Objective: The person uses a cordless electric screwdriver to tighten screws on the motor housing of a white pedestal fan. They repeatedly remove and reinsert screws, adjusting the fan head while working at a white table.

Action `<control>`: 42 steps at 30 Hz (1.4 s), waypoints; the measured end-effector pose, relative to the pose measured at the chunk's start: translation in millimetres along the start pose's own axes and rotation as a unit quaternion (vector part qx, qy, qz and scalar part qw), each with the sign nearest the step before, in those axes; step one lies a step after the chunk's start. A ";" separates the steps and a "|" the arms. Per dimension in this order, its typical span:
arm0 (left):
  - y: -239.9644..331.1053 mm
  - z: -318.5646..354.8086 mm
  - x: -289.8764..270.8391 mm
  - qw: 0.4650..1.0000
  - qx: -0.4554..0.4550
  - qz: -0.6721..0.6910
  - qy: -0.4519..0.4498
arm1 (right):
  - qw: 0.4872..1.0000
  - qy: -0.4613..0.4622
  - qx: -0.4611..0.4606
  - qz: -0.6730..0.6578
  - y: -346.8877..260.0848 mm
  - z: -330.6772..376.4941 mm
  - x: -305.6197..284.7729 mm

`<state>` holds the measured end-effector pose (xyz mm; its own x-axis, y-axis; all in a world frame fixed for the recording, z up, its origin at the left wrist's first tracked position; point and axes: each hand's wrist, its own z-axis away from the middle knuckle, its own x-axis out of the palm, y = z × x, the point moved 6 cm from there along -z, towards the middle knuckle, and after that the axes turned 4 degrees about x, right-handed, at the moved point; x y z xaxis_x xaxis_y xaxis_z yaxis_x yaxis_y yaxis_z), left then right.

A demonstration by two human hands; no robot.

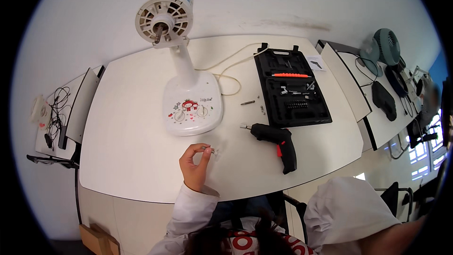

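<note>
My left hand (196,163) is raised just above the white table (122,127), its fingertips pinched on a small screw (209,149). My right hand is out of sight; only the white sleeve (344,210) of that arm shows at the lower right. A white desk fan (181,66) without blades or grille stands in front of my left hand, its motor shaft bare. A black electric screwdriver (278,144) with a red trigger lies to the right of my hand.
An open black tool case (291,87) with bits lies at the back right, with a loose bit (247,102) and small screws beside it. The fan's white cord (231,73) loops behind the base. Neighbouring tables hold cables, another fan (384,47) and black parts.
</note>
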<state>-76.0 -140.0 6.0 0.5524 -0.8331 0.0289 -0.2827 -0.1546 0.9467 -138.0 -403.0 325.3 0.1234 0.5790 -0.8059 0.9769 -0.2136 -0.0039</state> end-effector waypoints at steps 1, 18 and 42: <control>0.7 -0.3 0.7 1.000 0.000 -0.004 0.000 | 1.000 -0.001 0.001 -0.001 1.5 0.5 -0.8; -0.4 -1.4 -3.0 1.000 0.003 -0.004 0.002 | 1.000 0.005 -0.014 -0.022 10.7 -0.5 7.5; 2.3 -0.5 -2.8 1.000 -0.003 -0.010 0.001 | 0.998 0.005 -0.021 -0.051 13.3 -3.8 21.1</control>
<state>-77.8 -137.7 8.3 0.5601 -0.8284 0.0112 -0.2675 -0.1681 0.9488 -121.8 -390.6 310.5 0.0248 0.6036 -0.7969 0.9909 -0.1202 -0.0601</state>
